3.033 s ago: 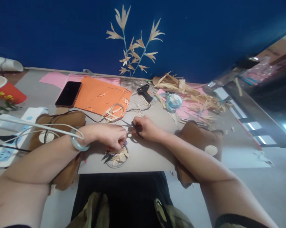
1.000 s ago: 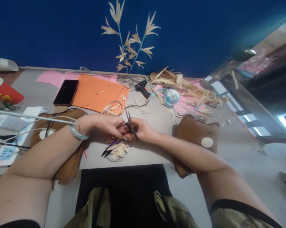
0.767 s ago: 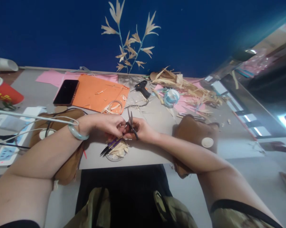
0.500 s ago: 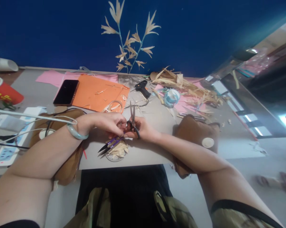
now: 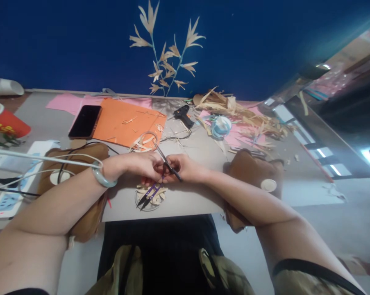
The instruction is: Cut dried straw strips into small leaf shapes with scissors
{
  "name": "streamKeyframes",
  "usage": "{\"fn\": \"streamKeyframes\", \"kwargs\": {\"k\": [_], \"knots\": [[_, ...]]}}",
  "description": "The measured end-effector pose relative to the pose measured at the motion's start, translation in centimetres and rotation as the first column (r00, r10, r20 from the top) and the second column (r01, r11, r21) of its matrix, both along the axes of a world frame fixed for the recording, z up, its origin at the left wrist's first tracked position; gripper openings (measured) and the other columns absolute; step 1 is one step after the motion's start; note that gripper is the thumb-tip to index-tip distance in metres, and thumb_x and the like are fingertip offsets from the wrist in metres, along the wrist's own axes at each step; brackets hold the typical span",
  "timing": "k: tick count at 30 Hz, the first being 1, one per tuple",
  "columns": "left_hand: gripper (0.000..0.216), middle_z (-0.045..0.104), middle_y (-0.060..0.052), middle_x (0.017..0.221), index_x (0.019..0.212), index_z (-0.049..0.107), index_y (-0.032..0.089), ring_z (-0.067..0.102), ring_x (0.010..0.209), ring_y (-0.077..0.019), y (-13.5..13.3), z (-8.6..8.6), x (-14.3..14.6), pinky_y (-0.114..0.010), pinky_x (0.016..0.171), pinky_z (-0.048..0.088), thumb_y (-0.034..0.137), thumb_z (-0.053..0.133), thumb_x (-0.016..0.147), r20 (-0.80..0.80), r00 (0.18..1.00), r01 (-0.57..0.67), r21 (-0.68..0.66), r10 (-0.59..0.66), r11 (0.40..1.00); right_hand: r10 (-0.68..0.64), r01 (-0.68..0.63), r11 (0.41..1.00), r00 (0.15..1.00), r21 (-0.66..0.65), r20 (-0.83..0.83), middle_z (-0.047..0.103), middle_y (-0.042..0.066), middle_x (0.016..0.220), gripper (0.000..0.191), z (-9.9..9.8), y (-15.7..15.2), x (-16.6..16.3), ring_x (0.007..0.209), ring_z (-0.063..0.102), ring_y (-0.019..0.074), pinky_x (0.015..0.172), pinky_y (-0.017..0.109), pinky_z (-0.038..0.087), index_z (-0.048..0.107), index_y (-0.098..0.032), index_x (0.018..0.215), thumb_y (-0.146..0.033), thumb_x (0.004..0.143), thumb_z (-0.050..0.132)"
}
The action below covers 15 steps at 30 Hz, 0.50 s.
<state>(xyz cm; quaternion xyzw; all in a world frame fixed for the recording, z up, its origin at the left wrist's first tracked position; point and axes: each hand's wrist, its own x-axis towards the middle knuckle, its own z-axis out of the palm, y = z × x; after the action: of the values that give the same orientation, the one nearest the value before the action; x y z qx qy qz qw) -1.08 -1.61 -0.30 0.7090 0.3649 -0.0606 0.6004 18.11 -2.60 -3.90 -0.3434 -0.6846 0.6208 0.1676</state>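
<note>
My right hand (image 5: 185,167) grips small black scissors (image 5: 164,157), whose blades point up and to the left. My left hand (image 5: 141,166), with a pale green bangle (image 5: 102,180) on its wrist, pinches something small right at the scissors; the piece itself is hidden by the fingers. Below both hands lie purple thread snips (image 5: 150,195) on a clear round lid (image 5: 148,200) filled with straw-coloured slivers. The hands touch each other above the grey table (image 5: 191,200) near its front edge.
An orange sheet (image 5: 123,121), a black phone (image 5: 85,121), a glue gun (image 5: 182,115), a tape roll (image 5: 220,126) and a dried husk pile (image 5: 243,114) lie further back. Brown pads (image 5: 252,172) flank my arms. A red cup (image 5: 3,123) and power strip (image 5: 6,196) sit left. Straw leaves (image 5: 168,61) decorate the blue wall.
The scissors have swung from nearly upright to leaning left. Both hands have shifted slightly. The purple snips now lie further right on the lid.
</note>
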Motion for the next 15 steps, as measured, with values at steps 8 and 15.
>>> {"fn": "streamKeyframes", "kwargs": {"k": [8,15], "knots": [[0.017,0.063,-0.001,0.061,0.078,0.062,0.016,0.056,0.049,-0.0137,2.5,1.0,-2.2,-0.024,0.049,0.041,0.031,0.056,0.073,-0.076,0.905,-0.334,0.483,0.419,0.809,0.036,-0.054,0.984,0.993,0.168,0.110,0.063,-0.001,0.065,0.031,-0.8,-0.3,0.2,0.058,0.053,0.0105,0.051,0.020,0.037,0.045,-0.017,0.068,-0.028,0.066,0.074],[0.027,0.070,-0.008,0.083,0.088,0.068,0.019,0.062,0.076,-0.0239,3.5,0.0,-2.8,-0.031,0.068,0.042,0.032,0.047,0.078,-0.203,0.792,-0.113,0.878,0.576,0.465,0.041,-0.091,0.951,0.985,0.297,0.169,0.057,-0.004,0.061,0.035,-1.0,0.3,0.5,0.057,0.046,0.0087,0.051,0.020,0.030,0.040,-0.018,0.065,-0.032,0.067,0.073]]}}
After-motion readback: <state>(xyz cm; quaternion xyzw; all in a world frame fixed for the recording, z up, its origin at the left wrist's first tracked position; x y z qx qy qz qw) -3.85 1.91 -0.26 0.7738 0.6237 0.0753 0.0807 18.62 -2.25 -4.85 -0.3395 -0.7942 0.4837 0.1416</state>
